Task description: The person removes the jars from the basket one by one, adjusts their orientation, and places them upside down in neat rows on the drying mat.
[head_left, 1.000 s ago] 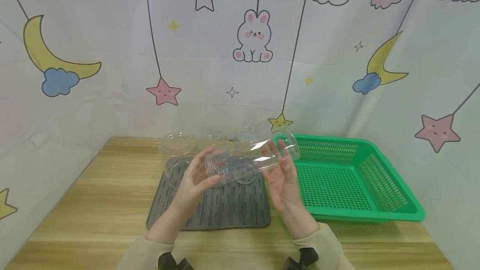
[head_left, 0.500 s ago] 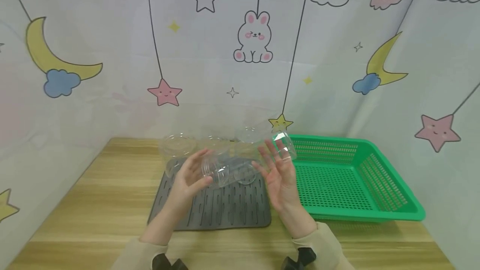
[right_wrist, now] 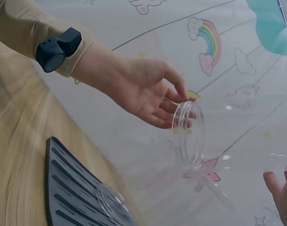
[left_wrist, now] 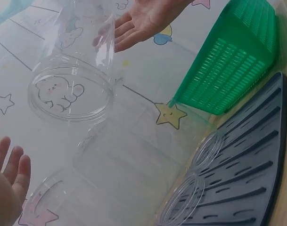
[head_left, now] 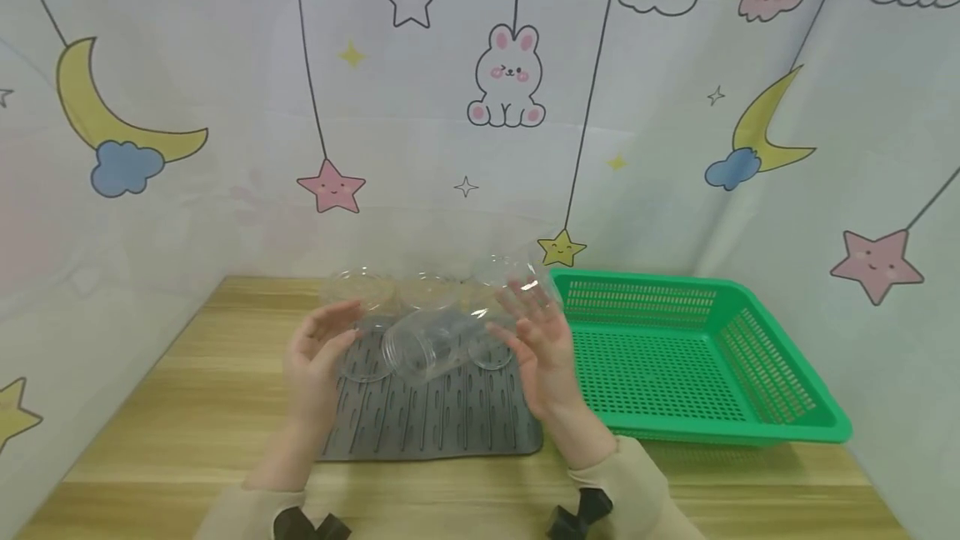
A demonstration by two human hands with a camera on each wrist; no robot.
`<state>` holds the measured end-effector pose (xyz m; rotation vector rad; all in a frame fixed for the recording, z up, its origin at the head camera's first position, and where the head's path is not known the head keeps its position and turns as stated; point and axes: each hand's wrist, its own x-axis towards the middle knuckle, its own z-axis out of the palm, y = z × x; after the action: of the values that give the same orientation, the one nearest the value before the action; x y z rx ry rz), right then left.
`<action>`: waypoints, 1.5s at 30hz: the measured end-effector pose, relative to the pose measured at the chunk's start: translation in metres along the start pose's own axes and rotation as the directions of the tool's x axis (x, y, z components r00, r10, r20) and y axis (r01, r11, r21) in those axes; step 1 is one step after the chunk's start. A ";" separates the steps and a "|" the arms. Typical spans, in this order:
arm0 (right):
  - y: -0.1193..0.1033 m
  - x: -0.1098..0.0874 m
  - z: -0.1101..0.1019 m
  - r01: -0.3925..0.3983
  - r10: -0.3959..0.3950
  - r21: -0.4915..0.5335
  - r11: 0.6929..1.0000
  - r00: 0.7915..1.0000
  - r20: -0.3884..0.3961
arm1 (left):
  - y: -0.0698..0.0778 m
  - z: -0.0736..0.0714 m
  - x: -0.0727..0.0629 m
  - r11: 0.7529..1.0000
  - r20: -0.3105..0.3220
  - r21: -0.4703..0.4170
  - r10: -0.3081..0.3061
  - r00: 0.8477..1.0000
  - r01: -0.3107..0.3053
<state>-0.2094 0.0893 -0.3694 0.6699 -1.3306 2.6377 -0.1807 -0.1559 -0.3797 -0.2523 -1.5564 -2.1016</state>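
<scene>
A clear, wide-mouthed jar (head_left: 442,340) is held tilted in the air, its threaded mouth toward the lower left. My right hand (head_left: 543,357) grips it near the base; the fingers show through the clear wall. Left of the mouth, my left hand (head_left: 315,357) has relaxed fingers, with a small gap to the rim in the head view. The left wrist view shows the same jar (left_wrist: 72,94) with the right hand (left_wrist: 148,21) behind it. In the right wrist view, the left hand (right_wrist: 143,89) is beside the rim and partly overlaps it.
Several more clear jars (head_left: 363,280) stand at the back, on a grey ribbed drying mat (head_left: 427,432). Their outlines are hard to make out. A green perforated basket (head_left: 697,432) stands to the right on the wooden table (head_left: 172,365). A patterned cloth hangs behind.
My left hand has moved left, away from the jar's mouth. The jar has shifted left and turned its mouth more toward the head camera. My right hand has moved slightly left with it.
</scene>
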 end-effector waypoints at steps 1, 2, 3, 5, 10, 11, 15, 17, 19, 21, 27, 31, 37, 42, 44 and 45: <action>0.001 0.000 0.002 -0.007 0.007 -0.021 1.000 1.000 0.005 | 0.001 -0.003 0.001 1.000 -0.032 -0.001 -0.006 0.999 0.006; 0.003 0.001 0.003 -0.013 0.014 -0.044 0.999 1.000 0.013 | 0.002 -0.005 0.001 1.000 -0.064 -0.004 -0.019 0.998 0.019; 0.004 0.001 0.005 -0.021 0.022 -0.064 0.998 1.000 0.019 | 0.003 -0.008 0.001 0.999 -0.097 0.002 -0.034 0.995 0.034; 0.007 0.002 0.010 -0.036 0.039 -0.090 0.995 0.999 0.035 | 0.004 -0.015 0.002 0.997 -0.158 0.020 -0.071 0.985 0.075; 0.015 0.003 0.023 -0.062 0.072 -0.144 0.988 0.995 0.062 | -0.002 -0.033 0.005 0.988 -0.283 0.027 -0.137 0.949 0.151; 0.017 0.003 0.025 -0.064 0.076 -0.162 0.985 0.995 0.067 | -0.004 -0.037 0.006 0.986 -0.300 0.026 -0.150 0.942 0.165; 0.026 0.001 0.036 -0.082 0.103 -0.215 0.973 0.991 0.087 | -0.017 -0.052 0.008 0.977 -0.366 0.024 -0.187 0.912 0.210; 0.032 0.000 0.042 -0.090 0.118 -0.232 0.969 0.987 0.110 | -0.023 -0.060 0.008 0.967 -0.379 0.048 -0.216 0.900 0.252; 0.038 -0.002 0.047 -0.100 0.138 -0.250 0.963 0.981 0.138 | -0.028 -0.068 0.008 0.948 -0.369 0.093 -0.251 0.895 0.305; 0.043 -0.003 0.052 -0.102 0.153 -0.278 0.955 0.974 0.166 | -0.031 -0.075 0.009 0.911 -0.333 0.160 -0.312 0.890 0.380; 0.058 -0.005 0.063 -0.120 0.209 -0.381 0.917 0.957 0.201 | -0.038 -0.092 0.011 0.797 -0.170 0.332 -0.475 0.863 0.504; 0.066 -0.005 0.065 -0.117 0.225 -0.458 0.881 0.956 0.189 | -0.045 -0.101 0.011 0.782 -0.095 0.333 -0.528 0.844 0.527; 0.077 -0.008 0.068 -0.101 0.239 -0.524 0.846 0.949 0.203 | -0.054 -0.113 0.008 0.772 -0.037 0.333 -0.564 0.825 0.542; 0.086 -0.011 0.070 -0.092 0.254 -0.567 0.818 0.944 0.212 | -0.065 -0.117 0.005 0.762 -0.008 0.355 -0.576 0.817 0.541; 0.089 -0.011 0.072 -0.089 0.256 -0.581 0.809 0.943 0.212 | -0.069 -0.116 0.006 0.766 -0.004 0.348 -0.575 0.818 0.540; 0.090 -0.010 0.074 -0.089 0.258 -0.585 0.806 0.942 0.213 | -0.071 -0.116 0.007 0.772 -0.003 0.338 -0.571 0.821 0.538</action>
<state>-0.2019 -0.0226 -0.4021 0.8748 -2.2300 2.1066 -0.2050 -0.2511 -0.4745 0.2672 -2.2198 -2.2136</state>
